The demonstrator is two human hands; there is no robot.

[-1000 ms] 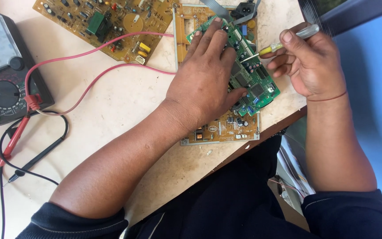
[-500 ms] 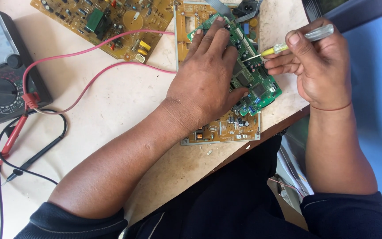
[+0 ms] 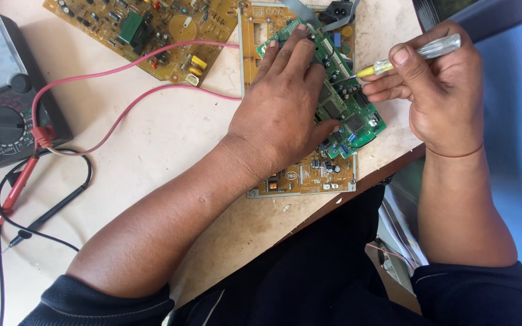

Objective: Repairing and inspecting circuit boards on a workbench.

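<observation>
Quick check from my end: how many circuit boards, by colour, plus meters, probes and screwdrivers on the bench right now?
Tan circuit boards: 2, one at the top, one under the left hand
Green circuit board: 1
Multimeter: 1
Test probes: 2, red, black
Screwdriver: 1
Total: 7

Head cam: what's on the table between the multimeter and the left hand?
Two loops of red wire cross bare tabletop between the multimeter and the left hand; nothing else lies there.
</observation>
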